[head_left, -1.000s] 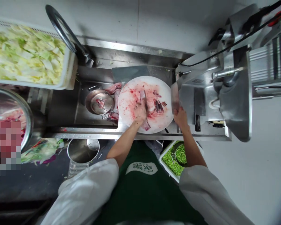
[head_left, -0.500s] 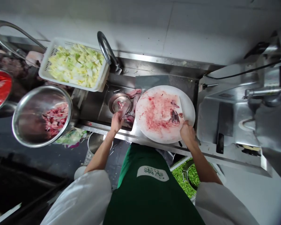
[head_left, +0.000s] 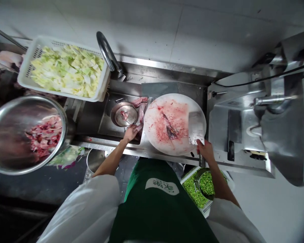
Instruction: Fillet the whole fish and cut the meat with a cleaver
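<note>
A round white cutting board [head_left: 154, 135], smeared red, lies over the edge of a steel sink [head_left: 103, 118]. A dark scrap of fish [head_left: 170, 130] rests on its middle. My right hand [head_left: 204, 151] grips the handle of a cleaver [head_left: 195, 127], whose broad blade lies flat on the board's right side. My left hand [head_left: 131, 132] reaches into the sink just left of the board and closes on a pinkish fish piece [head_left: 139, 128]. More fish pieces [head_left: 141, 104] lie beside a small steel pot [head_left: 123, 114] in the sink.
A white basket of chopped cabbage [head_left: 66, 69] sits over the sink at the left, beside the tap [head_left: 108, 54]. A large steel bowl of cut red meat [head_left: 27, 135] stands at the left. A steel slicing machine [head_left: 263, 118] fills the right. A tray of green peas [head_left: 201, 189] sits below the counter.
My left hand left the board, went to the sink and took hold of a fish piece. My right hand brought the cleaver flat onto the board's right side. The view swung left.
</note>
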Available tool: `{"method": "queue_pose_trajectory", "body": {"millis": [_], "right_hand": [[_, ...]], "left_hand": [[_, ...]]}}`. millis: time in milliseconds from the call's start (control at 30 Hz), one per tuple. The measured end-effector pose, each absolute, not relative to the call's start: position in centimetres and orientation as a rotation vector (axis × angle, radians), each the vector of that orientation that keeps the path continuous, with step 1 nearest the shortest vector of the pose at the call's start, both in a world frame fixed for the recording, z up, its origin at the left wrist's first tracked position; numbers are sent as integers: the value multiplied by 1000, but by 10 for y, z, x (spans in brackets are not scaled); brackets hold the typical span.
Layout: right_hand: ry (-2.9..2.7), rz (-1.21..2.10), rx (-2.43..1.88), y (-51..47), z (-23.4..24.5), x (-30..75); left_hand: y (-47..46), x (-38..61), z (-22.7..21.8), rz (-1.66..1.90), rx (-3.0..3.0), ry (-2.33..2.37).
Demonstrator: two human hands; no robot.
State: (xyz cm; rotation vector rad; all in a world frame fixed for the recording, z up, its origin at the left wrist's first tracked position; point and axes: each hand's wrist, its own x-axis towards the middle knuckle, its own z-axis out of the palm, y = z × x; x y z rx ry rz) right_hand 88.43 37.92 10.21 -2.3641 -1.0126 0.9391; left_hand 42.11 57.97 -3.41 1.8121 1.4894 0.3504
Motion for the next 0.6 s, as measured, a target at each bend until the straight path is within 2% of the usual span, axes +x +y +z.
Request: {"method": "queue_pose_trajectory", "body": {"millis": [100, 233, 400, 600], "right_hand": [[-755, 1051, -2318, 346, 92, 894], [-791, 1083, -2254, 346, 81, 845], [-816, 1112, -2065, 411, 68, 754], [-1055, 1292, -2053, 531, 66, 611]], "left_hand": [[563, 415, -14, 676, 1729, 1560], [511, 394, 21, 1076, 1597, 1659], [453, 361, 47, 1150, 1370, 1779], [445, 305, 58, 1221, 1228, 1842]]}}
